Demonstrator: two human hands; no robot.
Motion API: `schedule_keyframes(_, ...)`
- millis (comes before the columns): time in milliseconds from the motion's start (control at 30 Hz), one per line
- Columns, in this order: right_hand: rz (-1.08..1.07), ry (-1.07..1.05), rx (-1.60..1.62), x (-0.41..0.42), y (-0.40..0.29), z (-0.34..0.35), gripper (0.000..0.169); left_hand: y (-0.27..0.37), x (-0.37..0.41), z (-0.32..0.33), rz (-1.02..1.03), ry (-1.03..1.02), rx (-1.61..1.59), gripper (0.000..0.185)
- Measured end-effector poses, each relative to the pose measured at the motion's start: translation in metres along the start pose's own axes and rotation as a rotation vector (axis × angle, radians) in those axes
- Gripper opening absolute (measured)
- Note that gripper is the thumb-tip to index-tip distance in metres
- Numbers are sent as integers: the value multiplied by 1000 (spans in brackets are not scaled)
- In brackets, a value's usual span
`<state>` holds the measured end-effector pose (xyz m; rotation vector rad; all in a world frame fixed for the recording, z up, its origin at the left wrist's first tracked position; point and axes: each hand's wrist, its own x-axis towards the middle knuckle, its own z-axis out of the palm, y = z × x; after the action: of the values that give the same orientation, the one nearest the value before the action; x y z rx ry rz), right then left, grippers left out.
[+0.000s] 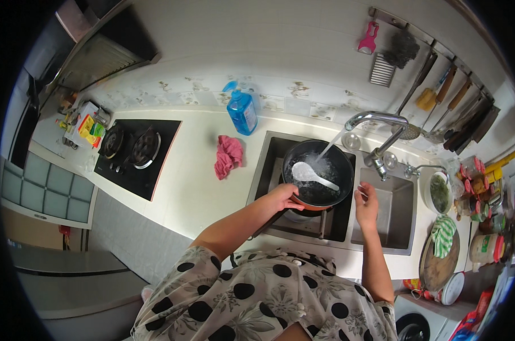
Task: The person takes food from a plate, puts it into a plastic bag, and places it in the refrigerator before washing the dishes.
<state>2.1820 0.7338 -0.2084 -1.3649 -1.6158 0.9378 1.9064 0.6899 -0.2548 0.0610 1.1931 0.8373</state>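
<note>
Below the faucet point(383, 147), a dark-lined pot with an orange outside point(340, 160) is held over the left basin point(277, 164) of the sink. A stream of water point(331, 144) falls into it, and the water inside is splashing. In the pot lies a white soup spoon point(311, 174), its handle pointing to the lower right. My left hand point(288, 197) grips the pot's near-left rim. To the right of the pot, my right hand point(366, 204) is held open and holds nothing, over the divider and the right basin point(389, 204).
Left of the sink lie a crumpled pink cloth point(229, 157) and a blue pump bottle point(242, 111). A gas hob point(140, 155) is farther left. At right are a bowl of greens point(439, 194), a round wooden board point(441, 260) under a striped cloth point(444, 235), and several jars point(470, 204).
</note>
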Motion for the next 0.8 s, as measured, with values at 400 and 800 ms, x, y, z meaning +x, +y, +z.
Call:
schedule_keyframes(400, 145, 202, 13, 15, 53, -15, 49, -2, -3, 0, 23, -11, 22, 33)
schedule_keyframes(800, 310, 229, 162, 50, 66, -17, 68, -2, -5, 1, -2, 5, -12, 39)
